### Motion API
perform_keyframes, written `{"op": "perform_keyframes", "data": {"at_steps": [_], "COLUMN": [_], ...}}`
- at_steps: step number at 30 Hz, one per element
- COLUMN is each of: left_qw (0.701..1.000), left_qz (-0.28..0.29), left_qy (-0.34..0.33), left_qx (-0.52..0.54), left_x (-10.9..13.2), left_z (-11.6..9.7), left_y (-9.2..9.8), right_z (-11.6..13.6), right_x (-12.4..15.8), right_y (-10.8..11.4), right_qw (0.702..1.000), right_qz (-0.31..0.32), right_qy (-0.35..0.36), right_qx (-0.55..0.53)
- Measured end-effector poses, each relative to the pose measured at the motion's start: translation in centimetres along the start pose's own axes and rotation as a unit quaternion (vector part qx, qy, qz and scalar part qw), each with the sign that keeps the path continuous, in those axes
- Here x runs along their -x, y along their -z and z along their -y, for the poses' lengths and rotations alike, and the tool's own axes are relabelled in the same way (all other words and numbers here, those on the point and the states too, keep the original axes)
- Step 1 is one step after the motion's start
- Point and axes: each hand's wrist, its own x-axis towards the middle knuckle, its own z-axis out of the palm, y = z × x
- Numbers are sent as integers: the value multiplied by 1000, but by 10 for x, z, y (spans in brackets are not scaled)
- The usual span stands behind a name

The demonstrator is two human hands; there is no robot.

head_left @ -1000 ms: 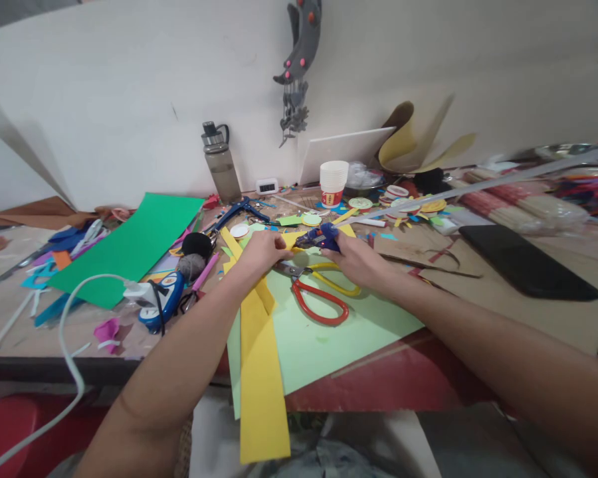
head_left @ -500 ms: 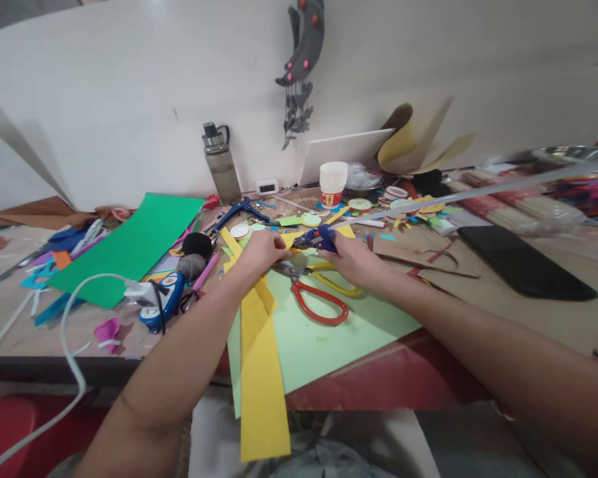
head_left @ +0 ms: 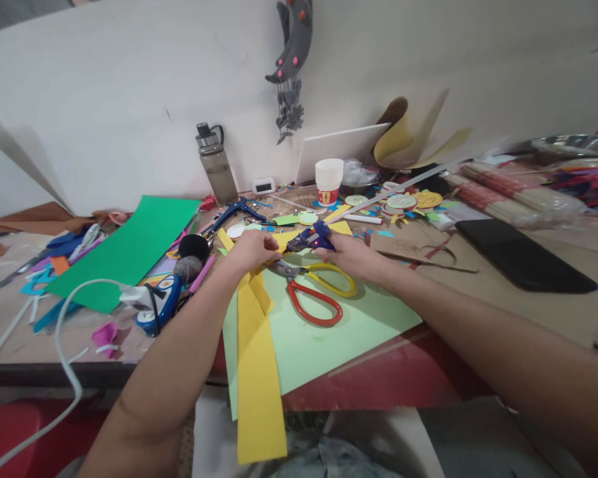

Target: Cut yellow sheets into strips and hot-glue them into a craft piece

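Observation:
My right hand is closed round a blue hot glue gun, its nozzle pointing left. From its back a long translucent glue stick reaches up to the right. My left hand pinches at a yellow piece, felt or paper, close to the nozzle; the fingertips partly hide the grip. Below the hands, scissors with one red and one yellow handle lie on a pale green sheet. A long yellow strip runs under my left wrist and hangs past the table edge.
A green sheet and a blue-and-white power strip with a white cable lie left. Behind stand a water bottle, a small clock and stacked paper cups. A black phone-like slab lies right, beside wrapped sticks.
The view has shifted slightly. The glue gun's nozzle has come closer to my left fingertips, and the glue stick's angle has changed slightly. Both hands keep their grips.

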Motion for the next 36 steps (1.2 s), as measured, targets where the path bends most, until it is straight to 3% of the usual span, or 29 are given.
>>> {"op": "perform_keyframes", "data": {"at_steps": [5, 12, 16, 25, 32, 36], "left_qw": [999, 999, 998, 995, 996, 998], "left_qz": [-10, -6, -4, 5, 10, -10], "left_qy": [4, 0, 8, -52, -35, 8], "left_qx": [-35, -42, -55, -86, -80, -69], "left_x": [-2, 0, 2, -6, -4, -5], "left_z": [-2, -4, -5, -7, -10, -14], "left_y": [1, 4, 5, -11, -7, -12], "right_z": [0, 8, 6, 1, -10, -4], "right_x": [3, 3, 2, -3, -6, -5], "right_y": [-3, -4, -4, -4, 1, -1], "right_qw": [997, 995, 996, 990, 976, 981], "right_qz": [-51, -20, -41, -53, -99, -87], "right_qy": [21, 38, 42, -27, -79, -64], "right_qx": [58, 88, 72, 127, 177, 164]}}
